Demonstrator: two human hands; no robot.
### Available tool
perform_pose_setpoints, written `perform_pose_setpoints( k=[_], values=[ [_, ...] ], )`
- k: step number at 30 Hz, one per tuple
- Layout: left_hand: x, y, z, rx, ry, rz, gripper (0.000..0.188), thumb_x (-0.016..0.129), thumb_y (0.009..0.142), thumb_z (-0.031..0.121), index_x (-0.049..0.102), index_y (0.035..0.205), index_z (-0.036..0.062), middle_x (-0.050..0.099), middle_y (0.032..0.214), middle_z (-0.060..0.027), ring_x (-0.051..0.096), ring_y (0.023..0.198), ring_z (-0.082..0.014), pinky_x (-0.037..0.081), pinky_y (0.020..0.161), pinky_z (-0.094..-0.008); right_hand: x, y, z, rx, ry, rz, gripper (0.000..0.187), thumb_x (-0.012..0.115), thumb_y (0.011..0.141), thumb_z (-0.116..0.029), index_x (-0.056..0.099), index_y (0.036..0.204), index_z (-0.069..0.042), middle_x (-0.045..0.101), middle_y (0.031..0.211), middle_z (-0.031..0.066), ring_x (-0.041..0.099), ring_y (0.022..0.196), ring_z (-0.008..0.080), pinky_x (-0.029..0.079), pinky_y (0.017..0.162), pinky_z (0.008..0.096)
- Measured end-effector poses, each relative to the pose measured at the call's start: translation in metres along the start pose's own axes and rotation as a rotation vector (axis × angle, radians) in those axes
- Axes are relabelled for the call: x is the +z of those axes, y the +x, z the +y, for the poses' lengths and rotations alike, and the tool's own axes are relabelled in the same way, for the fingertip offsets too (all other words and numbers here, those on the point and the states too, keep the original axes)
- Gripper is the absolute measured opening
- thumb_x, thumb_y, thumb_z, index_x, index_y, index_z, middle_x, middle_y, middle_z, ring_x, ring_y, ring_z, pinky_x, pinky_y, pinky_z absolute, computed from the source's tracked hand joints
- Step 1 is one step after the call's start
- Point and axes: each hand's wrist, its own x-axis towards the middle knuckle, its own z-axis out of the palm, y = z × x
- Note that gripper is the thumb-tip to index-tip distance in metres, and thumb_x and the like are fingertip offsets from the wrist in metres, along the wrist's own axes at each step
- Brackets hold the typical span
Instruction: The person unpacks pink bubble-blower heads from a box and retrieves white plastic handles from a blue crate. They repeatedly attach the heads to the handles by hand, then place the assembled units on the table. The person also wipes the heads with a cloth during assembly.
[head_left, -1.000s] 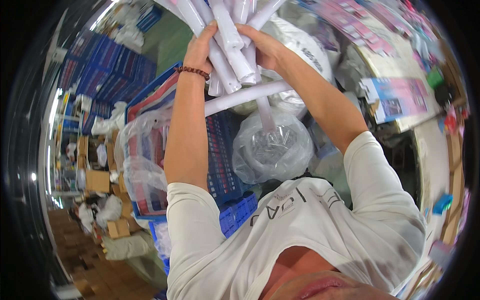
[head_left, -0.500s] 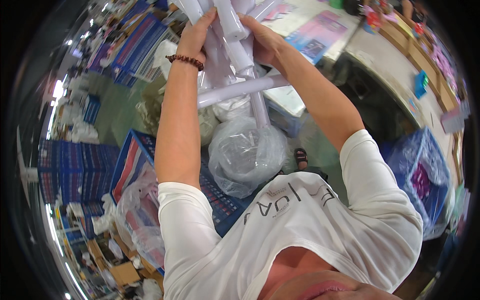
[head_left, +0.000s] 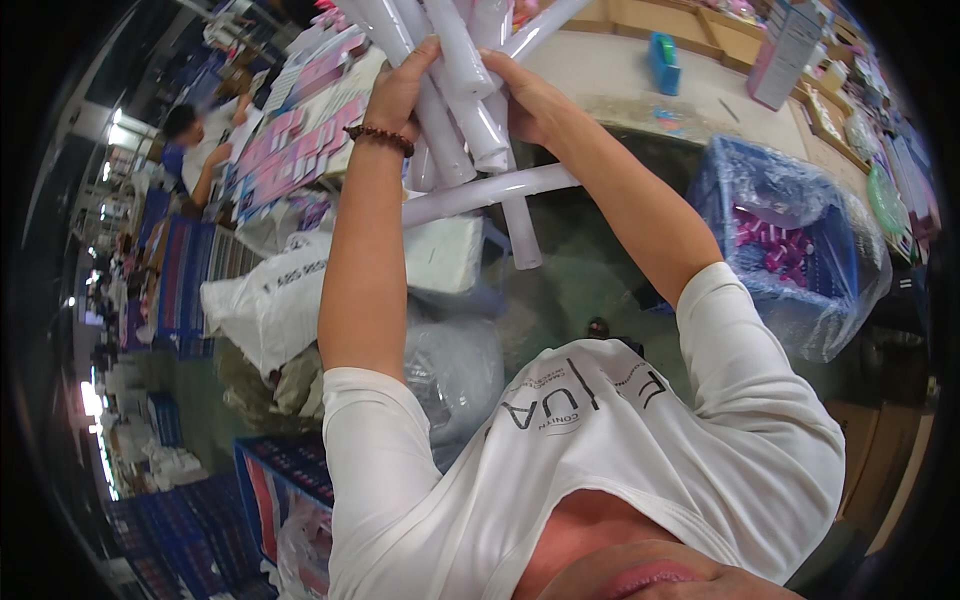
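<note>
Between my two hands is a loose bundle of white plastic tubes (head_left: 465, 60), held up at the top of the view. My left hand (head_left: 398, 92), with a brown bead bracelet at its wrist, closes on the bundle's left side. From the right, my right hand (head_left: 532, 98) presses against it, thumb over the tubes. One tube (head_left: 490, 196) lies crosswise below the others, and another hangs down past it. The tubes hide most of my fingers.
At right stands a blue crate (head_left: 720, 190) lined with clear plastic, purple pieces inside. Beyond it runs a worktable (head_left: 600, 75) with a blue tape dispenser (head_left: 664, 64). A white sack (head_left: 270, 300) and a clear plastic bag (head_left: 455, 370) sit lower left. A person (head_left: 200, 150) works at far left.
My body and view have turned to the right, bringing the worktable and blue crate nearer the middle. The bundle of tubes stays gripped between both hands.
</note>
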Motion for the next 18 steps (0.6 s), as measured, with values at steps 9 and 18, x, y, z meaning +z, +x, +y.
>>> perform_pose_setpoints(
  k=[9, 18],
  values=[
    [0.139, 0.138, -0.058, -0.044, -0.042, -0.192, 0.055, 0.073, 0.081, 0.03, 0.053, 0.12, -0.003, 0.062, 0.107, -0.0106, 0.062, 0.096, -0.022, 0.052, 0.082, -0.0364, -0.136, -0.002, -0.112, -0.109, -0.016, 0.246, 0.068, 0.067, 0.083, -0.041, 0.041, 0.131, 0.0, 0.052, 0.126, 0.0154, 0.053, 0.115, 0.027, 0.043, 0.1, 0.0412],
    [0.2, 0.271, -0.101, -0.153, -0.067, -0.385, 0.058, 0.075, 0.079, 0.031, 0.051, 0.123, 0.0011, 0.061, 0.11, -0.0118, 0.061, 0.098, -0.0235, 0.051, 0.082, -0.037, -0.236, 0.054, -0.17, -0.226, -0.025, 0.452, 0.066, 0.066, 0.083, -0.043, 0.044, 0.13, -0.001, 0.054, 0.124, 0.0137, 0.052, 0.116, 0.0255, 0.041, 0.101, 0.0405]
  ],
)
